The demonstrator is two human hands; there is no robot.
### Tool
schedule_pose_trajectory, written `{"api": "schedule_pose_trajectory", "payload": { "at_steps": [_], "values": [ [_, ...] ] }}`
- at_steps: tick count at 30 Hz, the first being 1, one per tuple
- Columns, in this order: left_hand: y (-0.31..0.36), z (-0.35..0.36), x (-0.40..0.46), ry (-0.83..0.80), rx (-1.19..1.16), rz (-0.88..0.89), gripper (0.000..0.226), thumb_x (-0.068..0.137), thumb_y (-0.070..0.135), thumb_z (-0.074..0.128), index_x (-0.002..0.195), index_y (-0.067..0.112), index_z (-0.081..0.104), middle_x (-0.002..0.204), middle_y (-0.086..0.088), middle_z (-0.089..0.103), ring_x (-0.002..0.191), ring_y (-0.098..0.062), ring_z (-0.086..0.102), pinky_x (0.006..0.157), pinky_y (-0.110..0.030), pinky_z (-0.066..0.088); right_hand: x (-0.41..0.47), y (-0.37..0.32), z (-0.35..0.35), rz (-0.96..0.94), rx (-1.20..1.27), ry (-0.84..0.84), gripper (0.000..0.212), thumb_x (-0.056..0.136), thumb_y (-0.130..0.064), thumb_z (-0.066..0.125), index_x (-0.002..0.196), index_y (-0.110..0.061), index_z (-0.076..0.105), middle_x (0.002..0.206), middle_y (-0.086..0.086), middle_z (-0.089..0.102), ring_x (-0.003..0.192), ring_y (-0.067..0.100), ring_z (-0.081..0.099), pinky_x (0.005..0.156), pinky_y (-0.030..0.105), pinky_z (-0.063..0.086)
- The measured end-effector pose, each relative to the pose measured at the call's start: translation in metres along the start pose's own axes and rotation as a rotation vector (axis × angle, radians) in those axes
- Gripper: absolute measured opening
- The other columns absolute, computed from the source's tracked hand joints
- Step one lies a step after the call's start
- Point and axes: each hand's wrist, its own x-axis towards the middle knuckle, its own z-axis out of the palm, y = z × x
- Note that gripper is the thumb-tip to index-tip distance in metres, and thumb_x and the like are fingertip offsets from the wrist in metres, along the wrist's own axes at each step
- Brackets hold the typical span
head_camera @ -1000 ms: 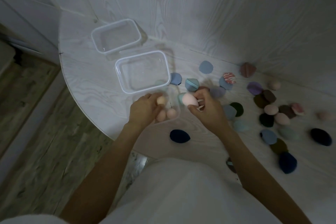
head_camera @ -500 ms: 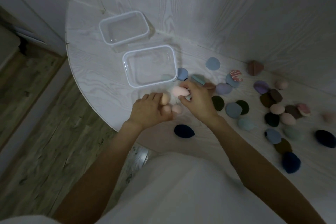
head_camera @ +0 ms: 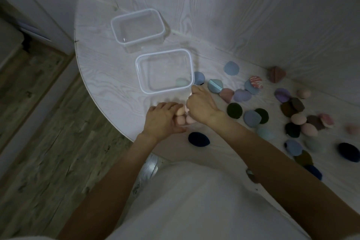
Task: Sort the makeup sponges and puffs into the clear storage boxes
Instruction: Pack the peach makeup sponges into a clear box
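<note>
Fingers of both hands — left (head_camera: 162,121), right (head_camera: 202,106) — curl around peach sponges (head_camera: 184,116) between them.

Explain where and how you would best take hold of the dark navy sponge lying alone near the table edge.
Pinch the dark navy sponge across its narrower width, coming straight down from above. It lies flat and apart from the other pieces, with bare table all around it, so a hand can probably close on both sides unhindered.

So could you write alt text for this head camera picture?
A person's left hand and right hand meet over small peach egg-shaped makeup sponges on a white wood-grain table, beside two clear rectangular plastic storage boxes; many coloured puffs lie scattered to the right.
</note>
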Motion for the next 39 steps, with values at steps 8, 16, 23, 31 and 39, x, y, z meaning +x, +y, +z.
{"api": "schedule_pose_trajectory", "payload": {
  "at_steps": [8,16,23,31,39],
  "values": [
    [0.002,0.001,-0.001,0.025,-0.042,0.004,0.081,0.064,0.059,0.073,0.131,0.020,0.048,0.129,0.002,0.056,0.116,-0.024,0.051,0.091,-0.040,0.039,-0.006,0.011,0.002,-0.071,-0.058,0.079,0.028,0.092,-0.026,0.044,0.095,-0.011,0.067,0.092,0.002,0.066,0.114,0.024,0.039,0.089,0.030,0.016],
    [0.004,0.006,-0.003,-0.031,-0.016,0.015,0.088,0.068,0.065,0.066,0.140,0.022,0.037,0.144,0.003,0.042,0.131,-0.022,0.038,0.101,-0.042,0.032,-0.015,0.002,0.014,-0.006,-0.026,0.181,0.021,0.083,-0.022,0.061,0.069,-0.016,0.075,0.110,0.005,0.064,0.107,0.030,0.051,0.084,0.034,0.020],
    [0.029,0.004,0.008,-0.136,-0.049,0.061,0.094,0.063,0.064,0.070,0.141,0.026,0.034,0.146,0.007,0.037,0.132,-0.017,0.033,0.104,-0.038,0.026,-0.043,0.016,0.028,0.135,0.061,0.272,0.019,0.078,-0.019,0.060,0.064,-0.014,0.071,0.091,0.001,0.064,0.087,0.026,0.052,0.074,0.032,0.022],
    [0.020,0.009,-0.005,-0.114,-0.069,0.075,0.104,0.062,0.065,0.071,0.145,0.022,0.027,0.152,-0.004,0.028,0.138,-0.019,0.025,0.114,-0.044,0.012,-0.058,0.016,0.037,0.112,0.231,0.348,0.025,0.091,-0.023,0.047,0.107,-0.014,0.065,0.108,0.002,0.063,0.099,0.024,0.043,0.086,0.034,0.029],
    [0.028,0.009,-0.018,0.029,-0.145,0.063,0.080,0.076,0.070,0.034,0.136,0.018,0.045,0.139,-0.006,0.046,0.128,-0.024,0.041,0.110,-0.045,0.023,-0.057,0.011,0.029,0.086,0.276,0.375,0.026,0.093,-0.020,0.047,0.111,-0.011,0.064,0.109,0.003,0.064,0.099,0.024,0.043,0.086,0.035,0.033]
  ]
}}
